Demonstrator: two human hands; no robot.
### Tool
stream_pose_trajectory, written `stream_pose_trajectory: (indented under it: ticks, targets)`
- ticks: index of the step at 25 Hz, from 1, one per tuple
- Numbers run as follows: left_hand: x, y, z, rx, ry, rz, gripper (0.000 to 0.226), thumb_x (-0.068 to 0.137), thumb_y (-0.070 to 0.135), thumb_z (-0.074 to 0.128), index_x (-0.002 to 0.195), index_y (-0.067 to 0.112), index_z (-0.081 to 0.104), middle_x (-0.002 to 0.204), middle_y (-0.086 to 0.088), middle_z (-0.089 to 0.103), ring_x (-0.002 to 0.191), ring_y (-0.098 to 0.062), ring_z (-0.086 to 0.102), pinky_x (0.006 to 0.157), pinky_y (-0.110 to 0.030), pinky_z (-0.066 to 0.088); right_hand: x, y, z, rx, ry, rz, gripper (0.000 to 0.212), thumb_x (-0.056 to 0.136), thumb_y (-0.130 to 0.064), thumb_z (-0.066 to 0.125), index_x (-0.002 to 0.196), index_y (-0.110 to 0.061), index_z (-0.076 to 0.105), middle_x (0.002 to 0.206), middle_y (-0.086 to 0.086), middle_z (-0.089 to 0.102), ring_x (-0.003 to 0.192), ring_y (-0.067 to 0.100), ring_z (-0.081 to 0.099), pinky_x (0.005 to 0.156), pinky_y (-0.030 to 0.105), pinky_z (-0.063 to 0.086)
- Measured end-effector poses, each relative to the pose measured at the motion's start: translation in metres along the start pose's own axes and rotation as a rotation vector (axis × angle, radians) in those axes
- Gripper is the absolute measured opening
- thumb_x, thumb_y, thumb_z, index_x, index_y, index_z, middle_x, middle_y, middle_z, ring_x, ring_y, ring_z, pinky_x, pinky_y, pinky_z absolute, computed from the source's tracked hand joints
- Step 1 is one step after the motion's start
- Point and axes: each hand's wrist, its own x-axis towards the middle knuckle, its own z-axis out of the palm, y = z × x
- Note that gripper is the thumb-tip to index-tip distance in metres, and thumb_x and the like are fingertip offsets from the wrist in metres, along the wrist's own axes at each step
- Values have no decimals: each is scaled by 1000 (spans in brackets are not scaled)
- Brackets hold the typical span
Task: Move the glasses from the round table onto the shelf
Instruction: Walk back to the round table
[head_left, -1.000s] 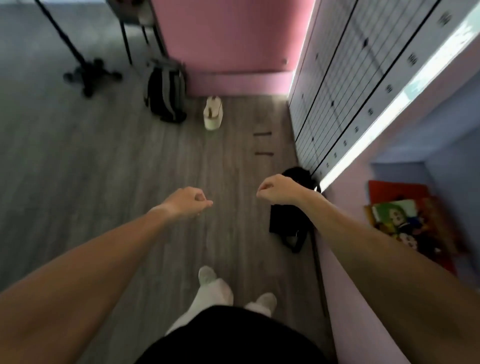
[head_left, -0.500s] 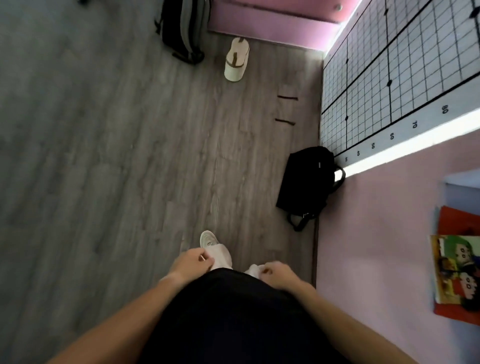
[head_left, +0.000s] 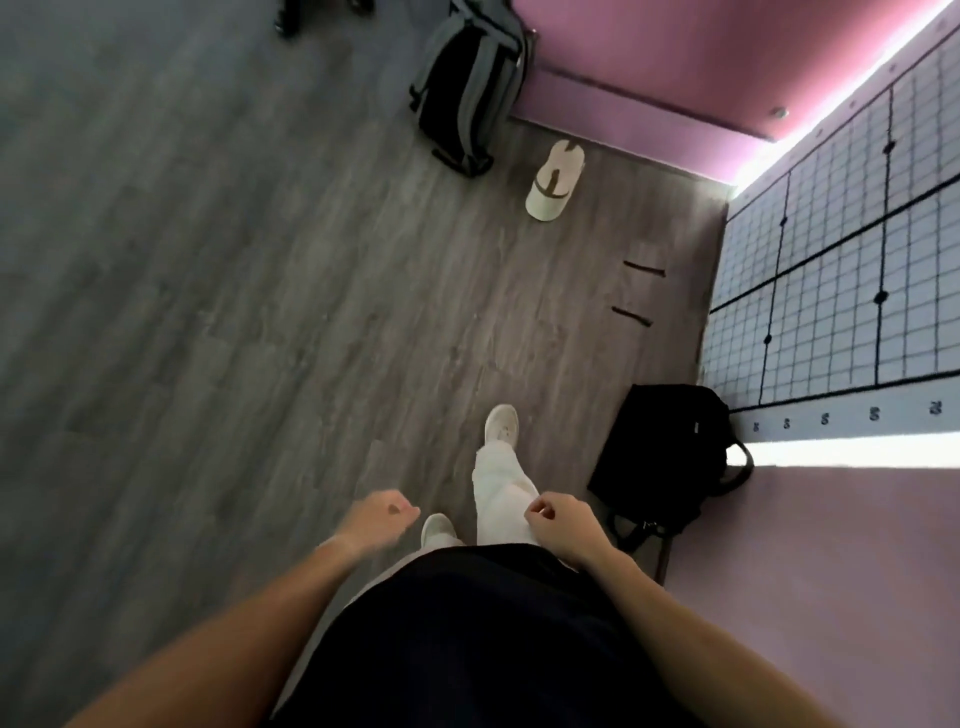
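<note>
Only the head view to go on, and from here I'm looking straight down at the floor (head_left: 218, 322): my left hand (head_left: 382, 519) and right hand (head_left: 558, 522) hang either side of my legs, fingers loosely curled with nothing in them. No glasses, round surface or shelf anywhere in shot, so I can't tell where the glasses are. My guess is I'm just walking between spots, past a black bag (head_left: 665, 447) by the pink wall.

Two hands: left hand (head_left: 382, 519), right hand (head_left: 558, 522). Two white shoes (head_left: 502, 423). Two bags: grey backpack (head_left: 470, 88), black bag (head_left: 667, 457). One cream bag, possibly (head_left: 556, 179). Two dark floor strips (head_left: 644, 268).
</note>
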Motion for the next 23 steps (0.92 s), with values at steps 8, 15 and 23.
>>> stream_pose_trajectory:
  ticks: [8,15,23]
  targets:
    - [65,65,-65,-81,86,-104,24,91,28,63,68,26,59,82,4,69,90,-20,66,89,-32,51,108,-102,-115,-53,-47,-94,22,93,-29,53,96,-18,73,96,-3,73,95,18,64,86,31,49]
    - [113,163,-152,-147,289,-120,18,92,40,56,91,26,66,96,6,69,96,-19,64,81,-29,45,181,-154,-214,-352,-147,-96,32,86,-26,44,93,-13,73,97,4,74,96,27,67,87,38,55]
    - [157,180,-214,-360,301,-171,15,89,35,62,74,32,63,79,14,69,82,-11,65,80,-30,50,243,-255,-233,-481,-268,-147,30,84,-36,46,64,-15,49,72,6,57,72,26,46,67,35,40]
